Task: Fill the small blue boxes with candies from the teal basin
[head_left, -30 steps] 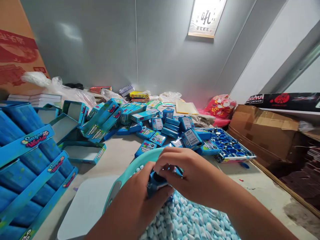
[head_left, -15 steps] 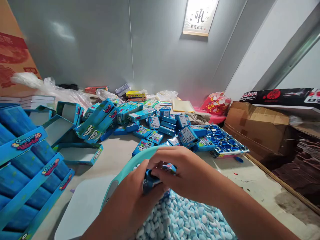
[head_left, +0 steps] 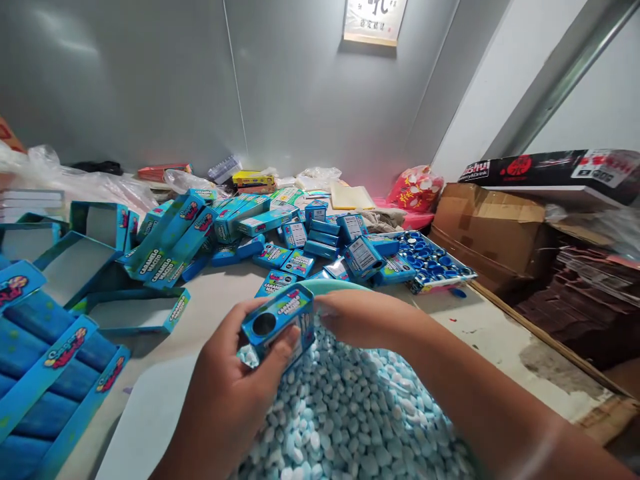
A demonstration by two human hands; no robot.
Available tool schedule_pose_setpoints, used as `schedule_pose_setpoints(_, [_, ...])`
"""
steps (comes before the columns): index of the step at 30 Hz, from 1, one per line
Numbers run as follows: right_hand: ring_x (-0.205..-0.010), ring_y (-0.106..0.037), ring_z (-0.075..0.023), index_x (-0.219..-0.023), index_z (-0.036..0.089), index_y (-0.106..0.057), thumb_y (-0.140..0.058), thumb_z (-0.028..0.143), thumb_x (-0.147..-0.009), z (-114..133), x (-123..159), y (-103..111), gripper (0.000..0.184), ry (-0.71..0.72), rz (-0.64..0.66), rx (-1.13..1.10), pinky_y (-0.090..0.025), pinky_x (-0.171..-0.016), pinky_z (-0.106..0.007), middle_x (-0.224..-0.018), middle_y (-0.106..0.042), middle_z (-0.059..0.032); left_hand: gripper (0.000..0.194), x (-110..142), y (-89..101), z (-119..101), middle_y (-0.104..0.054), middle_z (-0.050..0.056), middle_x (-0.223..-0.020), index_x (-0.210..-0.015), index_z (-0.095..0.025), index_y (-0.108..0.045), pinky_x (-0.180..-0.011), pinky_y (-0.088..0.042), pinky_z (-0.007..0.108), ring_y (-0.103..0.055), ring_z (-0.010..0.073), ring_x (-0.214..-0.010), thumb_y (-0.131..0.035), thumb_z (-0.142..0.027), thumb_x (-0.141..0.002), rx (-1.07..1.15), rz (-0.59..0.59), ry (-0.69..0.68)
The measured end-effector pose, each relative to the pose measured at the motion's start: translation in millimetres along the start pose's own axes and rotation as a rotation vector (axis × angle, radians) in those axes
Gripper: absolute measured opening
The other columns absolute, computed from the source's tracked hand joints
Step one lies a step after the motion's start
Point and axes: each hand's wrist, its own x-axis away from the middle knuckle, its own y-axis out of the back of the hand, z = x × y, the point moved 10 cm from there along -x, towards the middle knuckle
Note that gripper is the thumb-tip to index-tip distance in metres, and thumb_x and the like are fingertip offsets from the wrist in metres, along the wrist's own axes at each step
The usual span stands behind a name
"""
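My left hand (head_left: 233, 363) is closed around a small blue candy tin (head_left: 287, 313), its thumb across the side. The tin is tilted, and a dark round opening shows in its end. Beyond and to the right of the tin, my right hand (head_left: 345, 317) reaches low into the turquoise basin (head_left: 345, 285). Its fingers are hidden behind the tin and blurred, so what they hold cannot be seen. White and pale blue candies (head_left: 350, 413) fill the basin below both hands.
Several blue tins (head_left: 320, 250) lie heaped behind the basin. A tray of small blue caps (head_left: 435, 263) sits to the right, near a brown carton (head_left: 490, 230). Left are open display boxes (head_left: 133, 310), a filled display stack (head_left: 55, 387) and a white lid (head_left: 150, 407).
Both hands were together on the tin. The right hand has let go and moved down into the basin, while the left has turned the tin, showing its opening. The view has shifted slightly.
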Motion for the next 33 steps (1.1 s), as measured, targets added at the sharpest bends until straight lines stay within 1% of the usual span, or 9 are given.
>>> schedule_pose_setpoints(4, [-0.084,-0.07,-0.0303,-0.12,0.018,-0.072,-0.063,0.043,-0.087,18.9,7.7,-26.6,0.043,-0.004,0.207,0.133,-0.055,-0.07,-0.039,-0.1,-0.074,-0.0157,0.045,-2.8,8.2,1.3,-0.075,0.002,-0.101,-0.115,-0.025,-0.064,-0.06,-0.053,0.023,-0.072,0.0232,-0.091,-0.073,-0.052,-0.08,-0.015,-0.062,0.016])
schedule_pose_setpoints(8, [-0.118,-0.062,-0.0469,-0.133,0.004,-0.064,-0.057,0.077,-0.082,40.5,19.2,-38.1,0.089,0.012,0.282,0.11,-0.054,-0.091,-0.057,-0.125,-0.065,-0.031,0.043,-5.0,7.0,-0.1,-0.074,0.003,-0.106,-0.112,-0.023,-0.065,-0.074,-0.056,0.026,-0.071,0.024,-0.099,-0.072,-0.052,-0.081,0.013,-0.039,-0.017])
schedule_pose_setpoints(11, [-0.131,-0.052,-0.0498,-0.146,-0.006,-0.047,-0.053,0.087,-0.076,53.4,23.7,-48.9,0.116,0.067,0.315,0.068,-0.05,-0.101,-0.058,-0.138,-0.053,-0.0393,0.047,-6.6,10.4,2.7,-0.074,0.003,-0.107,-0.114,-0.023,-0.064,-0.079,-0.056,0.028,-0.07,0.0239,-0.099,-0.074,-0.054,-0.08,0.046,-0.061,-0.004])
schedule_pose_setpoints(14, [-0.123,-0.059,-0.0494,-0.144,-0.007,-0.049,-0.064,0.088,-0.065,59.4,22.2,-57.5,0.124,0.083,0.32,0.054,-0.053,-0.097,-0.057,-0.136,-0.054,-0.0398,0.052,-8.7,18.3,4.5,-0.074,0.003,-0.11,-0.12,-0.023,-0.061,-0.086,-0.056,0.03,-0.071,0.0229,-0.1,-0.076,-0.052,-0.08,0.146,-0.131,0.0])
schedule_pose_setpoints(17, [-0.099,-0.07,-0.045,-0.133,-0.004,-0.061,-0.076,0.08,-0.058,61.5,17.8,-61.7,0.113,0.055,0.324,0.049,-0.059,-0.083,-0.054,-0.113,-0.069,-0.0318,0.054,-11.3,21.4,6.9,-0.074,0.004,-0.11,-0.123,-0.023,-0.061,-0.086,-0.057,0.029,-0.071,0.0225,-0.1,-0.077,-0.051,-0.079,0.197,-0.165,0.015])
schedule_pose_setpoints(21, [-0.071,-0.072,-0.0318,-0.115,0.01,-0.075,-0.077,0.064,-0.07,68.7,12.7,-66.7,0.07,0.073,0.335,-0.026,-0.058,-0.065,-0.04,-0.085,-0.076,-0.015,0.053,-14.1,14.5,9.7,-0.075,0.004,-0.108,-0.122,-0.022,-0.061,-0.085,-0.057,0.029,-0.072,0.023,-0.099,-0.075,-0.051,-0.08,0.175,-0.106,0.038])
schedule_pose_setpoints(27, [-0.071,-0.069,-0.0281,-0.126,0.014,-0.071,-0.066,0.048,-0.08,79.4,10.6,-65.2,0.058,0.194,0.243,0.046,-0.049,-0.057,-0.033,-0.094,-0.078,-0.014,0.066,-11.2,5.1,15.2,-0.076,0.006,-0.109,-0.133,-0.025,-0.056,-0.076,-0.059,0.03,-0.075,0.026,-0.094,-0.077,-0.05,-0.075,0.166,-0.039,0.102])
schedule_pose_setpoints(30, [-0.071,-0.067,-0.0247,-0.129,0.014,-0.07,-0.065,0.05,-0.083,81.5,17.8,-51.6,0.058,0.234,0.274,0.02,-0.043,-0.055,-0.031,-0.099,-0.077,-0.0134,0.081,-11.8,2.9,20.2,-0.071,0.008,-0.125,-0.148,-0.032,-0.043,-0.08,-0.059,0.033,-0.074,0.0266,-0.099,-0.076,-0.053,-0.077,0.154,-0.025,0.118])
schedule_pose_setpoints(33, [-0.071,-0.062,-0.0187,-0.118,0.017,-0.075,-0.069,0.045,-0.084,88.7,26.6,-31.8,0.045,0.325,0.315,-0.101,-0.041,-0.057,-0.027,-0.094,-0.077,-0.008,0.079,-15.2,-7.2,26.6,-0.067,0.01,-0.132,-0.143,-0.027,-0.051,-0.089,-0.057,0.037,-0.07,0.0306,-0.111,-0.077,-0.058,-0.076,0.104,0.093,0.106])
